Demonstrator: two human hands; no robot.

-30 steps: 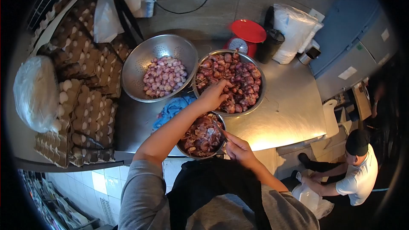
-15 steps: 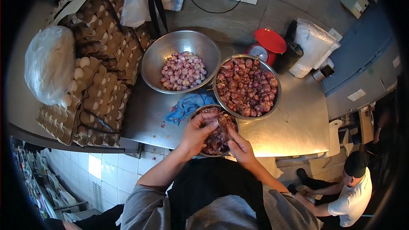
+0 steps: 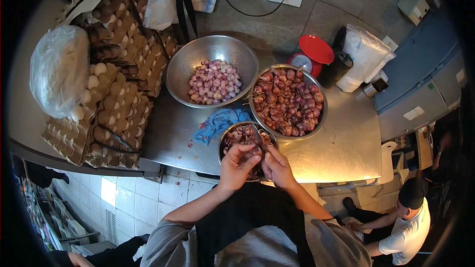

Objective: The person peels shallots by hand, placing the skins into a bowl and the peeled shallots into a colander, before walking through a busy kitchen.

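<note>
Peeling step: my left hand (image 3: pixel 236 164) and right hand (image 3: pixel 277 168) pinch one shallot (image 3: pixel 255 156) together over the small peel bowl (image 3: pixel 226 138). Next, strip skin; peeled ones go ahead-left, colander (image 3: pixel 184 71).
</note>
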